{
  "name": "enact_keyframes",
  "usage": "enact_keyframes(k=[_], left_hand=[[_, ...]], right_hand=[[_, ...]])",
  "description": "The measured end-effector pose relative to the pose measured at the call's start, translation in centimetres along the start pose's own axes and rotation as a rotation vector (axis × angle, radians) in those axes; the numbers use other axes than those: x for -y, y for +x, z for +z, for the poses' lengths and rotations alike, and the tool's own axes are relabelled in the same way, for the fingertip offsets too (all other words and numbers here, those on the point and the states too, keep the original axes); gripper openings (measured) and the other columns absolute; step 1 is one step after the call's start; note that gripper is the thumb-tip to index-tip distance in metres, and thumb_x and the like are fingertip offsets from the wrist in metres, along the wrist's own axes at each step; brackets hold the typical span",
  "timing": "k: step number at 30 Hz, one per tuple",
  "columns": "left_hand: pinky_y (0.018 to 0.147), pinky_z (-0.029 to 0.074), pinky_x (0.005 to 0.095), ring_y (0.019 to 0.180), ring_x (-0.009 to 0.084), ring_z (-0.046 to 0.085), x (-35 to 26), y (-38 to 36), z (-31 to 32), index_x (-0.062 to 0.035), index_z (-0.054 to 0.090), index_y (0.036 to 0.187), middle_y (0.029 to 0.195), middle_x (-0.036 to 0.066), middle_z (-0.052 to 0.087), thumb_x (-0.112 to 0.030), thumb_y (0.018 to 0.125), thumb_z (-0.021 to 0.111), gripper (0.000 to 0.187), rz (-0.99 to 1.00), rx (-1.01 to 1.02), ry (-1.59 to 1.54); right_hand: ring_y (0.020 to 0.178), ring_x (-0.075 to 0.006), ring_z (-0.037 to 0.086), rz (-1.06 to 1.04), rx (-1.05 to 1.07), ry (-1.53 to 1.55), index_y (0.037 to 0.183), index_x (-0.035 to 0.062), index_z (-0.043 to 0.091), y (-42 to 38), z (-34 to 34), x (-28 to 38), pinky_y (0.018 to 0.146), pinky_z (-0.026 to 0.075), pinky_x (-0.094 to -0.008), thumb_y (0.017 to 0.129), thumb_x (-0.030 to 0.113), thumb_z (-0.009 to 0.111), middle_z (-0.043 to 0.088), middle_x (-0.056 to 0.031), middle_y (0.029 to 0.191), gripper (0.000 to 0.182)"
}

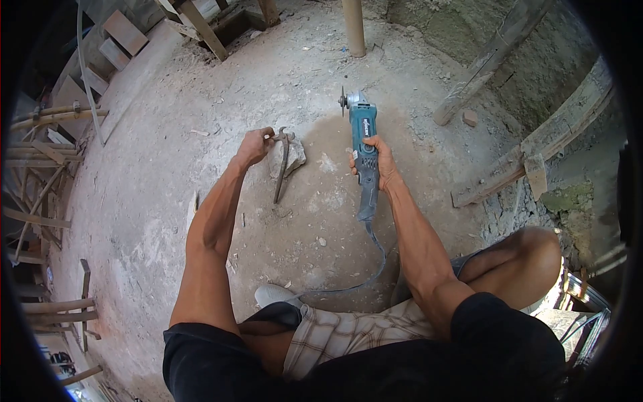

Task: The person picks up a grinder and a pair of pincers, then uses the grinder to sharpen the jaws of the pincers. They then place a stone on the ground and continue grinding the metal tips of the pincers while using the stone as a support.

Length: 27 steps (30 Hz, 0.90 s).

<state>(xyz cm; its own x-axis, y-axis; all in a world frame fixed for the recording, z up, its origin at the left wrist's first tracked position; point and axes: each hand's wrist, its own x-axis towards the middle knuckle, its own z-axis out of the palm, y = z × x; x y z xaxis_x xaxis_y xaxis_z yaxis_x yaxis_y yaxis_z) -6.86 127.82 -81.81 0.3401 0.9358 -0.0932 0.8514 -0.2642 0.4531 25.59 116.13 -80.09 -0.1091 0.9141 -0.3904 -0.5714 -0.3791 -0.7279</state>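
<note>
My right hand (378, 161) is wrapped round the teal and black body of an angle grinder (364, 124). The grinder's disc (343, 101) is at its far end, standing on edge and turned to the left. A cable runs from its rear towards my lap. My left hand (256, 147) is closed at the head end of a metal tool with a long thin handle (282, 167), which looks like a hammer or pincers. That tool rests against a pale stone (295, 155) on the dusty ground. What exactly my left fingertips grip is too small to tell.
Wooden posts (353, 30) stand at the far side. Leaning timbers (495, 63) and a low beam (492, 177) lie to the right, near a small brick piece (469, 118). Bamboo poles (50, 120) line the left edge. The grinder's cable (348, 288) curves over the ground before my legs.
</note>
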Motion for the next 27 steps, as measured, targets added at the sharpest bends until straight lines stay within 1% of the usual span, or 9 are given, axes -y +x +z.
enact_keyframes(k=[5, 12, 14, 16, 19, 22, 24, 25, 27], left_hand=[[0.075, 0.051, 0.0428, 0.084, 0.038, 0.066, -0.1, -0.6, -0.8, -0.0028, 0.068, 0.099, 0.089, 0.021, 0.069, -0.005, 0.084, 0.058, 0.018, 0.1, -0.027, 0.007], [0.073, 0.051, 0.0403, 0.08, 0.0324, 0.067, -0.4, -0.6, -3.7, -0.0021, 0.068, 0.096, 0.085, 0.019, 0.069, -0.008, 0.084, 0.057, 0.017, 0.102, 0.088, -0.025], [0.071, 0.05, 0.0397, 0.077, 0.03, 0.067, -1.0, -0.3, -4.8, -0.002, 0.068, 0.096, 0.082, 0.018, 0.069, -0.014, 0.084, 0.059, 0.019, 0.106, 0.136, -0.034], [0.073, 0.05, 0.0405, 0.083, 0.0283, 0.067, -2.4, 0.5, -6.7, -0.0035, 0.068, 0.098, 0.086, 0.017, 0.069, -0.031, 0.085, 0.063, 0.03, -0.018, 0.289, 0.143], [0.065, 0.042, 0.0384, 0.069, 0.0204, 0.053, -2.7, 0.0, -6.6, -0.0028, 0.065, 0.094, 0.069, 0.009, 0.056, -0.033, 0.089, 0.061, 0.03, 0.005, 0.255, 0.11], [0.072, 0.046, 0.0415, 0.076, 0.0218, 0.061, -2.0, 0.1, -5.2, -0.0043, 0.067, 0.102, 0.075, 0.01, 0.062, -0.03, 0.091, 0.06, 0.029, 0.052, 0.274, 0.18], [0.076, 0.052, 0.0447, 0.088, 0.0315, 0.068, -1.0, 0.3, -4.2, -0.0061, 0.069, 0.105, 0.091, 0.02, 0.07, -0.026, 0.088, 0.061, 0.028, 0.13, 0.231, 0.201], [0.076, 0.052, 0.0447, 0.088, 0.0315, 0.068, -1.7, 0.2, -4.5, -0.0061, 0.069, 0.105, 0.091, 0.02, 0.07, -0.026, 0.088, 0.061, 0.028, 0.13, 0.232, 0.2], [0.066, 0.054, 0.0415, 0.071, 0.0286, 0.07, -3.7, -0.4, -5.3, -0.0021, 0.07, 0.098, 0.079, 0.019, 0.069, -0.018, 0.088, 0.059, 0.022, -0.136, 0.363, 0.175]], right_hand=[[0.049, -0.0189, 0.062, 0.015, 0.029, 0.02, 0.09, 0.0028, 0.055, 0.3, -0.7, -0.5, 0.045, 0.054, -0.0297, 0.079, 0.038, 0.059, 0.063, -0.0131, 0.067, 0.037], [0.05, -0.0196, 0.061, 0.058, 0.03, 0.008, 0.091, 0.0022, 0.054, 0.6, -0.5, -1.0, 0.046, 0.054, -0.0304, 0.079, 0.038, 0.06, 0.063, -0.0142, 0.068, 0.038], [0.05, -0.0192, 0.061, 0.075, 0.033, 0.022, 0.091, 0.0021, 0.054, 0.5, 0.0, -0.8, 0.046, 0.054, -0.0301, 0.078, 0.038, 0.061, 0.063, -0.0138, 0.067, 0.038], [0.05, -0.0189, 0.061, 0.093, 0.032, 0.044, 0.091, 0.002, 0.054, 0.2, 0.2, -0.9, 0.046, 0.054, -0.0298, 0.078, 0.037, 0.061, 0.063, -0.0133, 0.067, 0.038], [0.047, -0.0169, 0.061, 0.077, 0.002, -0.012, 0.086, 0.0032, 0.056, 0.0, 0.6, -1.0, 0.042, 0.052, -0.0288, 0.077, 0.04, 0.061, 0.062, -0.0124, 0.063, 0.038], [0.046, -0.0162, 0.06, 0.089, -0.02, -0.138, 0.089, 0.0035, 0.056, -0.4, 0.8, -0.5, 0.041, 0.052, -0.0283, 0.075, 0.039, 0.062, 0.062, -0.0122, 0.067, 0.038], [0.049, -0.016, 0.06, 0.008, -0.117, -0.393, 0.098, 0.0038, 0.057, -1.3, 1.9, 0.5, 0.039, 0.049, -0.0259, 0.07, 0.037, 0.067, 0.063, -0.0126, 0.076, 0.044], [0.049, -0.016, 0.06, 0.008, -0.118, -0.393, 0.098, 0.0038, 0.057, -1.5, 2.4, 1.0, 0.039, 0.049, -0.0259, 0.07, 0.037, 0.067, 0.063, -0.0126, 0.076, 0.044], [0.062, -0.0216, 0.065, 0.006, -0.167, -0.71, 0.111, 0.0011, 0.057, -1.8, 3.1, 1.6, 0.046, 0.052, -0.0306, 0.064, 0.035, 0.071, 0.063, -0.0158, 0.089, 0.06]])
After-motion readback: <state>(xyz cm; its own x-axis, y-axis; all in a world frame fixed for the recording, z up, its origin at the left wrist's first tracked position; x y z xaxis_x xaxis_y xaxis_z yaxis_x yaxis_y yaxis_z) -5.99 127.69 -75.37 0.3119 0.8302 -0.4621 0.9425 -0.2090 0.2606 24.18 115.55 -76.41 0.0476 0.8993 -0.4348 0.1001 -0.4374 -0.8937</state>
